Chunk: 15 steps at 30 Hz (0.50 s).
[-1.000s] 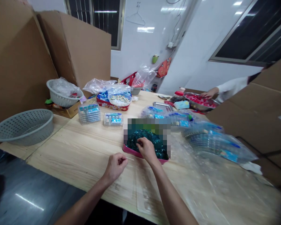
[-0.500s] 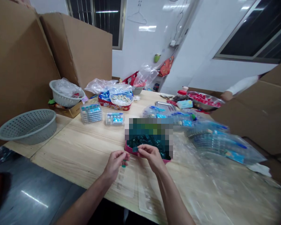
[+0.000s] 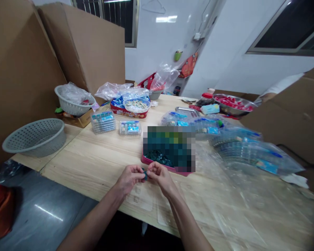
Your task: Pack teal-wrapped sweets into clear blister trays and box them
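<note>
Teal piece (image 3: 145, 175), pinched between curled left hand (image 3: 129, 178), curled right hand (image 3: 159, 174)

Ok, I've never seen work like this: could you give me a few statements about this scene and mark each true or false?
1. The left hand and right hand meet around a small teal piece. True.
2. The pink tray is empty. False: it holds teal pieces.
3. A grey perforated basin sits on the wooden table. True.
4. The steel bowl is full of green items. False: the items in it are red.
</note>
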Motion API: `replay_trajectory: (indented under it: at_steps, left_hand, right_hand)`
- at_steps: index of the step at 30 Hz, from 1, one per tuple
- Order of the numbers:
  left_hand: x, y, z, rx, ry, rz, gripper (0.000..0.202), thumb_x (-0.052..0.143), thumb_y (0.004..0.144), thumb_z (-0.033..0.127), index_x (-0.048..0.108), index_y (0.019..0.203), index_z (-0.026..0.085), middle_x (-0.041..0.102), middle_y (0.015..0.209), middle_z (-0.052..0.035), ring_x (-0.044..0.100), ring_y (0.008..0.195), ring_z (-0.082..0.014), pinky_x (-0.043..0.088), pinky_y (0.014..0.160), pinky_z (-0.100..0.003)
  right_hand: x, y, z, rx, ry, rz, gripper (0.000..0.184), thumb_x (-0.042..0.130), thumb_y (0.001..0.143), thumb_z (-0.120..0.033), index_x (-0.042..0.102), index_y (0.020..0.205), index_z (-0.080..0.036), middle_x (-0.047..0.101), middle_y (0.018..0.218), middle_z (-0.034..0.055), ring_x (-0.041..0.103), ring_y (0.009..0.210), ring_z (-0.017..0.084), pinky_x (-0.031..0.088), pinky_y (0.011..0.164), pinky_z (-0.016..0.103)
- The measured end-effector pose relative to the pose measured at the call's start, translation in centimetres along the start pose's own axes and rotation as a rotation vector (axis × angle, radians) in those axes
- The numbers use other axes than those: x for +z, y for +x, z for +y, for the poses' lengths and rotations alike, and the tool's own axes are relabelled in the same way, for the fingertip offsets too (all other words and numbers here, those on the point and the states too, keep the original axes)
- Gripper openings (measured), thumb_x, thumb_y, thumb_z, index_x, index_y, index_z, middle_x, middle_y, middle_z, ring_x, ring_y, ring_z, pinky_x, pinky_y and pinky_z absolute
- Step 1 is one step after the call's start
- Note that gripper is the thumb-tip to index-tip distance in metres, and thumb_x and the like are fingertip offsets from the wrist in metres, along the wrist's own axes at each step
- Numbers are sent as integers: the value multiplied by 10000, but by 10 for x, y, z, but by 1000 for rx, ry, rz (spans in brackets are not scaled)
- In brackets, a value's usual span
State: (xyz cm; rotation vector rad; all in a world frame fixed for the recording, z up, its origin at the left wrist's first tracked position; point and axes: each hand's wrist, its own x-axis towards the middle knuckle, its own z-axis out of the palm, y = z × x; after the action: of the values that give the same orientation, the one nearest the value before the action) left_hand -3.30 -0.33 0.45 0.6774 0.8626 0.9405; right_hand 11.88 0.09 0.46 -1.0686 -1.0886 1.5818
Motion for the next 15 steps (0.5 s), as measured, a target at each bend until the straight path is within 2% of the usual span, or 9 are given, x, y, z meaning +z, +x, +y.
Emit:
replay_trajectory:
  at_steps: [4,9,12,15]
  left_hand:
    - [-6,-1,4,27,115,-13,229,754,485,165,549,580,129,542,537,37,486,494,-63,358,537,-212]
    - [-19,-1,-2,93,262,-10,179,724,513,167,571,597,125,538,545,37,458,503,-62,342,515,-192]
    - [-26,-1,-9,101,346,-28,128,672,560,170,573,627,125,539,566,33,469,512,-71,356,526,-195]
    - [-29,1,-16,182,554,29,79,612,578,125,561,637,135,543,589,29,504,560,-95,372,560,-205]
  right_hand:
    - [8,-2,4,-31,-18,-19,339,764,622,-371,491,728,-200,555,648,-37,539,565,108,466,555,236]
    - [9,-2,27,0,-90,-46,228,659,669,-287,473,778,-210,505,616,-61,475,476,87,412,445,198]
    - [8,-3,41,-28,-232,-32,152,575,676,-236,457,769,-212,504,610,-57,488,476,100,396,436,201]
    - [8,-4,50,-113,-478,20,92,499,655,-168,466,732,-205,532,617,-35,529,535,126,399,488,213]
